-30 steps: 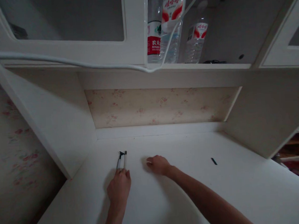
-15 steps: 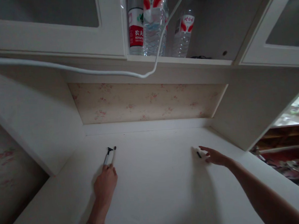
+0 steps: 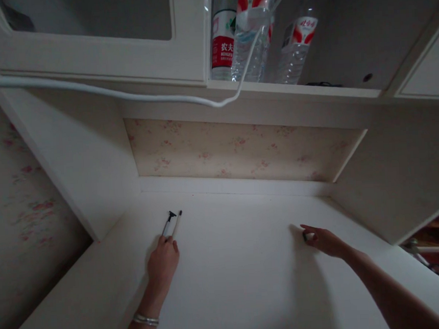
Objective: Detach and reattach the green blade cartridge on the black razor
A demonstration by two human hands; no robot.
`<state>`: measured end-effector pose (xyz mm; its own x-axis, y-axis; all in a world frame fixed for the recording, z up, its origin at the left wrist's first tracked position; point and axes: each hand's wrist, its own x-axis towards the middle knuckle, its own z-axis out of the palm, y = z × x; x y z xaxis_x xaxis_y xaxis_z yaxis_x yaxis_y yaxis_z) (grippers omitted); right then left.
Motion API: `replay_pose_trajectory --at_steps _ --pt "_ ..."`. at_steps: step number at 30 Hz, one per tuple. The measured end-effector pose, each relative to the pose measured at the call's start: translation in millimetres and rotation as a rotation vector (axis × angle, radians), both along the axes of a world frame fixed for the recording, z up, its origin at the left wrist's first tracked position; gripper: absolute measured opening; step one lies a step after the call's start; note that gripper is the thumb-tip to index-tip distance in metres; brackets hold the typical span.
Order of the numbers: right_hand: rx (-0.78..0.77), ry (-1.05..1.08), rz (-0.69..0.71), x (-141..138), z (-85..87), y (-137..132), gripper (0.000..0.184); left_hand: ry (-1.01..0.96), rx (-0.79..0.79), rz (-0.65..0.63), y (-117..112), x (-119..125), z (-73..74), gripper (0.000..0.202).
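Observation:
My left hand [image 3: 163, 258] is closed over the lower ends of two slim things on the white desktop [image 3: 239, 261]. One is a razor [image 3: 167, 225] with a black T-shaped head and a pale handle. Beside it lies a thin white stick [image 3: 176, 225] with a dark tip, its kind unclear. Further right, my right hand [image 3: 322, 240] has its thumb and fingers pinched round a small dark-ended object [image 3: 304, 236] close to the desktop. One finger sticks out above it. Most of that object is hidden by the fingers.
Overhead, an open cabinet shelf [image 3: 292, 89] holds plastic water bottles [image 3: 252, 45]. A white cable [image 3: 146, 97] hangs across in front of it. Side panels [image 3: 74, 142] bound the desk, with floral wallpaper [image 3: 241, 148] at the back.
The view has turned left, so the scene sits further right. My right fingers have closed in on the small object, which was more exposed before. My left hand stays on the razor and stick.

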<state>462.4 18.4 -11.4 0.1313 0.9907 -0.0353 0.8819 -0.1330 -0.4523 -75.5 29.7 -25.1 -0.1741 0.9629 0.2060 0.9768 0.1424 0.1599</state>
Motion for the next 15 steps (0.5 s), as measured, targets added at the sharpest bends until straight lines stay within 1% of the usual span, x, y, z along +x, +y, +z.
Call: replay_pose_trajectory --at_steps 3,5,7,10,13,15 --pt "0.043 0.004 0.039 -28.6 12.0 8.2 0.043 -0.012 0.009 -0.005 1.4 -0.4 -2.5 0.033" --pt "0.065 0.018 0.101 -61.6 20.2 17.2 0.039 -0.01 0.016 -0.003 2.1 -0.3 -3.5 0.032" --pt "0.077 0.034 0.19 -105.2 27.6 28.1 0.034 -0.004 0.019 0.009 2.3 -0.1 -3.0 0.032" --pt "0.081 0.048 0.321 -182.9 35.3 45.7 0.031 0.013 0.027 0.03 1.0 1.5 1.5 0.033" --pt "0.093 0.052 0.423 -261.0 36.6 61.9 0.032 -0.014 0.054 0.049 -3.6 9.0 8.7 0.033" --pt "0.095 0.042 0.467 -305.9 33.7 70.9 0.031 -0.082 0.101 0.003 -9.3 19.2 12.7 0.032"
